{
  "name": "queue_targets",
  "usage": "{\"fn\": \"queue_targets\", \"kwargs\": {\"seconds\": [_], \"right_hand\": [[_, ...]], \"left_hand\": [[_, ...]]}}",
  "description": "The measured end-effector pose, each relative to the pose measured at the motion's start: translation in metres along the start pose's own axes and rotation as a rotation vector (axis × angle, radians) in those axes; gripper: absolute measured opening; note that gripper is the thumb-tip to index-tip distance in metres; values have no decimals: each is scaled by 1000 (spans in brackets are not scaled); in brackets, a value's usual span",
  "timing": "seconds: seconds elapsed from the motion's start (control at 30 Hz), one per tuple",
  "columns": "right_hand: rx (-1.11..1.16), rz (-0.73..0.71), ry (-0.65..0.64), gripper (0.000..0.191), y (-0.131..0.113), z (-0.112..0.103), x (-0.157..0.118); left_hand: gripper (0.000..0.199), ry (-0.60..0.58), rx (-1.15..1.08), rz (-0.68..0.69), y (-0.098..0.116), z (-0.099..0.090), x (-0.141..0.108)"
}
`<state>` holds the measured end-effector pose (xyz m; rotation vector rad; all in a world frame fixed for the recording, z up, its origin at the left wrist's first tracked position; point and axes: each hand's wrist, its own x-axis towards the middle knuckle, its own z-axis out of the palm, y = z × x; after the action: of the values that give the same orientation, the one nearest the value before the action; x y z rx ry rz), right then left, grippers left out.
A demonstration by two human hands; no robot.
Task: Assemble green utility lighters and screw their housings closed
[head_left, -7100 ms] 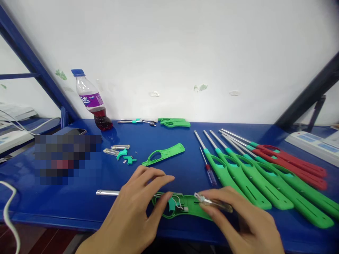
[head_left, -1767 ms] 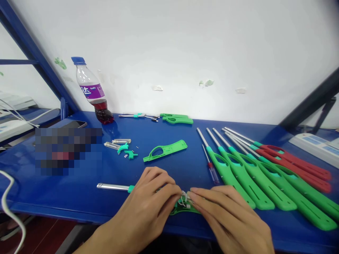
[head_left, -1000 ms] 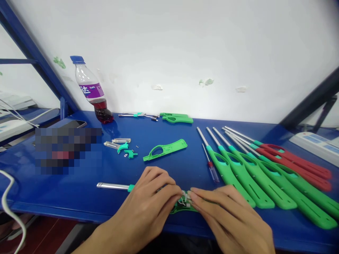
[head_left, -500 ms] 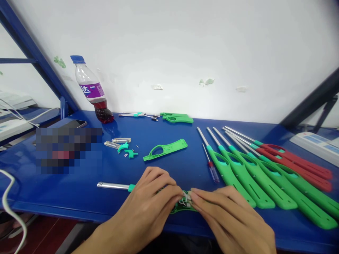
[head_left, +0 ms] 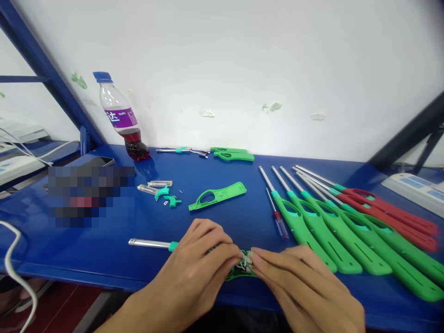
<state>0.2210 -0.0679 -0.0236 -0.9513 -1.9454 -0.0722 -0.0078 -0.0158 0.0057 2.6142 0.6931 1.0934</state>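
Bracketing the open green casing (head_left: 240, 276) at lower centre, its long axis sideways, we pinch white wires (head_left: 240, 265) in our left hand (head_left: 197, 266) and, equally near, a pale fitting (head_left: 248, 261) in our right hand (head_left: 308, 282).

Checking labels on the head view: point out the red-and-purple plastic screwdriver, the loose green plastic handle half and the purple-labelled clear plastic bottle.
Red-and-purple plastic screwdriver (head_left: 281, 226), head view, handle.
Loose green plastic handle half (head_left: 227, 192), head view, solid grip part.
Purple-labelled clear plastic bottle (head_left: 122, 118), head view, label.
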Motion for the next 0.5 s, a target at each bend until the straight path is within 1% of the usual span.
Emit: {"fn": "queue_targets", "kwargs": {"seconds": [0.13,0.33,0.5], "right_hand": [[0,-2,-12,42,0,-1,0],[-26,-12,-6,38,0,-3,2],[-19,-7,-31,40,1,-4,-1]], "left_hand": [[13,4,-3,-2,-1,0,0],[14,12,-27,-84,1,0,2],[13,-3,-40,-115,2,0,2]]}}
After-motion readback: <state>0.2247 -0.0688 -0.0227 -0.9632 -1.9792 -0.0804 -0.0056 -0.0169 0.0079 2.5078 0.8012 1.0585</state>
